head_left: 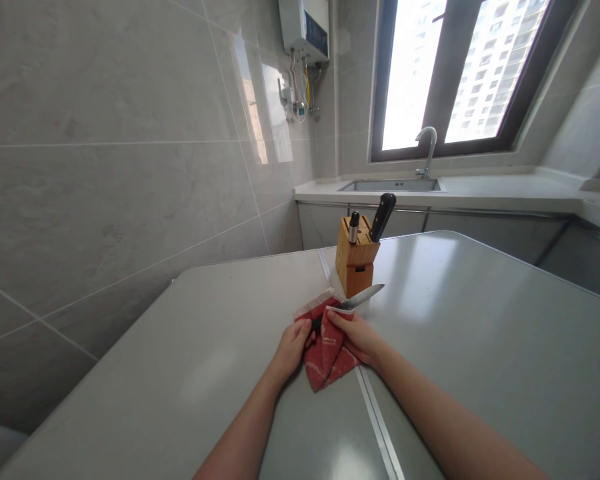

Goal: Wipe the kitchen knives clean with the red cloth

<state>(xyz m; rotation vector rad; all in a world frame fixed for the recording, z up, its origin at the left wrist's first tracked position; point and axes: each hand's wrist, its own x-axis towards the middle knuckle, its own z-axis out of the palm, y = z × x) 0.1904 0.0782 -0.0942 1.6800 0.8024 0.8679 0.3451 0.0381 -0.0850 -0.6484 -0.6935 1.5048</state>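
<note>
Knife (pixel 361 297) lies low over the bench (pixel 480 347), just in front of the knife block (pixel 356 259), blade tip pointing right and slightly away; bare steel shows from the tip back to about mid-blade, the rest is wrapped in the red cloth (pixel 327 357); a short dark stretch of handle shows at the cloth's left edge. Left hand (pixel 293 347) is curled shut around that handle end, knuckles up; right hand (pixel 359 337) has fingers pressed together over the cloth, pinching it onto the blade near its base, thumb side hidden. Cloth is bunched and folded, its lower corner hanging onto the bench beside the seam (pixel 375 420), a pale striped border turned up at the far side. Judgement on progress: a wipe of the blade looks to be partway; cloth covers the rear half, front half is exposed and reads clean and bright, though glare makes any wet film or smear impossible to tell. Knife is out of the block, not put away. Block holds 2 other pieces: 1 black handle (pixel 383 215) leaning right, 1 dark grip with a metal collar (pixel 353 227) upright; other slots are too small to count. Behind, well apart: sink (pixel 390 185) and tap (pixel 427 150) under the window (pixel 460 73); water heater (pixel 305 27) on the tiled wall.
</note>
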